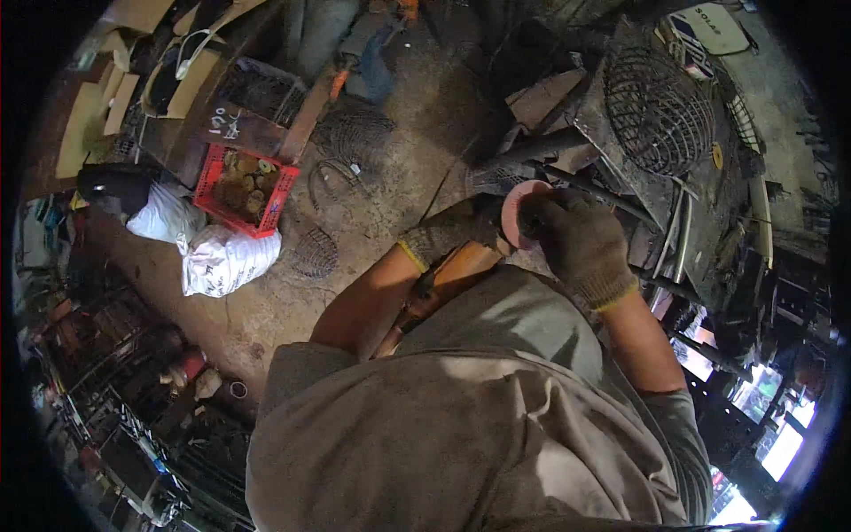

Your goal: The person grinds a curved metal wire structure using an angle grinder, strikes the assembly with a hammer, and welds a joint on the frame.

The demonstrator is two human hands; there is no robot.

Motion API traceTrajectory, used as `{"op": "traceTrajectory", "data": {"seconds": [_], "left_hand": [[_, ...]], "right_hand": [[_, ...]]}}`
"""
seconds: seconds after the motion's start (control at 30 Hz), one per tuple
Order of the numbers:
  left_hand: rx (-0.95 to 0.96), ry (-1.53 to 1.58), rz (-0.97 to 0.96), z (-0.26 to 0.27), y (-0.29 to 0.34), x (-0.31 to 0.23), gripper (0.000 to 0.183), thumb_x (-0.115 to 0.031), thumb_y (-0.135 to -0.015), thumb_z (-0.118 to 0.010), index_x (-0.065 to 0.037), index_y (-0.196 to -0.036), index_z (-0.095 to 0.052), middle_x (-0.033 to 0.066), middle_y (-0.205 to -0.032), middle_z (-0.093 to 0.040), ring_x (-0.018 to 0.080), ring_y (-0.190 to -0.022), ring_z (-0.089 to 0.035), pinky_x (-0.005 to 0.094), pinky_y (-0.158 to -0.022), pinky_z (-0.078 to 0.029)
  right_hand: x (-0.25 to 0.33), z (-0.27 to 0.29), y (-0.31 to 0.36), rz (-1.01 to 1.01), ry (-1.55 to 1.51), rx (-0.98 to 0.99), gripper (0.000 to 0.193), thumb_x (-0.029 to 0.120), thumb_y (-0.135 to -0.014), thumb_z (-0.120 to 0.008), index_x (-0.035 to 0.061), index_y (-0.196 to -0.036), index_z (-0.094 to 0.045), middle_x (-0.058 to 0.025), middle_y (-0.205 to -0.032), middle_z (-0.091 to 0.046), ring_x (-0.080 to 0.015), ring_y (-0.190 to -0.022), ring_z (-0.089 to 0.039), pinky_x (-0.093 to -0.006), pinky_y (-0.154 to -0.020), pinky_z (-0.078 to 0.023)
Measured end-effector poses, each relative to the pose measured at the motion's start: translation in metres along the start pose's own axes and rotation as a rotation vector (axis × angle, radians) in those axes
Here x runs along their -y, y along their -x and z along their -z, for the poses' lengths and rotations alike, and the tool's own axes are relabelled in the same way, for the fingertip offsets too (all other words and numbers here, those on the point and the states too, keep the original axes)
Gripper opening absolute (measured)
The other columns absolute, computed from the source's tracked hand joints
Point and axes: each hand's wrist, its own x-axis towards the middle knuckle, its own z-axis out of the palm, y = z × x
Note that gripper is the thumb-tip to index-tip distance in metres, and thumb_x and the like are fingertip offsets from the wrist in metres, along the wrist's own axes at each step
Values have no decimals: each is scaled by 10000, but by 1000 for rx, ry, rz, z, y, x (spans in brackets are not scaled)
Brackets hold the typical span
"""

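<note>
Both my hands wear dark knitted gloves with yellow cuffs. My right hand is closed on a pink ring-shaped disc, its fingers bent over the disc's right side and middle. Close by on the left, my left hand reaches toward the same disc. Its fingers are in deep shadow, so I cannot make out whether they grip anything. Below it lies a brown, wood-like piece against my lap, partly hidden by my clothes. Behind the disc, dark metal bars run up to the right.
A round wire-mesh basket lies on a metal plate at the right. At the left stand a red plastic crate with round pieces inside and white sacks. Wire mesh pieces lie on the floor. Metal scrap crowds the lower left.
</note>
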Motion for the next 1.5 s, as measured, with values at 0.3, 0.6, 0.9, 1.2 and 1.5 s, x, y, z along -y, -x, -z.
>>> {"op": "traceTrajectory", "data": {"seconds": [0.3, 0.6, 0.9, 1.2, 1.5], "left_hand": [[-54, 45, 121, -3, 8, -61, 833, -231, -818, -813, 12, -1472, -360, 108, -1367, -516, 171, -1237, -515, 293, -1076, -400], [-49, 308, 67, -12, 16, -69, 566, -151, -915, -688, -10, -1411, -455, 91, -1355, -553, 142, -1184, -558, 282, -1036, -460], [119, 56, 6, 21, 19, 25, 522, -190, -976, -612, -28, -1434, -423, 100, -1378, -535, 183, -1179, -582, 309, -1048, -481], [-224, -457, 183, -1, 26, -41, 580, -323, -871, -728, -27, -1336, -547, 133, -1278, -616, 226, -1165, -598, 344, -983, -477], [-344, -284, 173, -10, 43, -101, 712, -315, -731, -827, -36, -1330, -561, 155, -1220, -649, 246, -1106, -629, 343, -969, -486]], "right_hand": [[-20, -3, 8, 29, -82, 12, 326, 338, -802, -704, 125, -1047, -725, -117, -904, -710, -317, -757, -695, -426, -643, -544], [-6, 12, 9, -215, -77, 113, 273, 321, -830, -675, 102, -987, -718, -134, -916, -693, -324, -810, -687, -436, -670, -547], [-5, 12, 3, -386, -138, 318, 304, 373, -880, -663, 91, -979, -721, -138, -1037, -685, -332, -935, -681, -423, -759, -553], [-11, -64, 24, -307, -489, 30, 698, 449, -874, -718, 25, -1366, -464, -201, -1150, -636, -299, -950, -662, -380, -834, -539], [-25, -101, 20, -686, -941, 147, 613, 266, -947, -690, 38, -1432, -391, -163, -1276, -566, -234, -1091, -591, -383, -903, -520]]}}
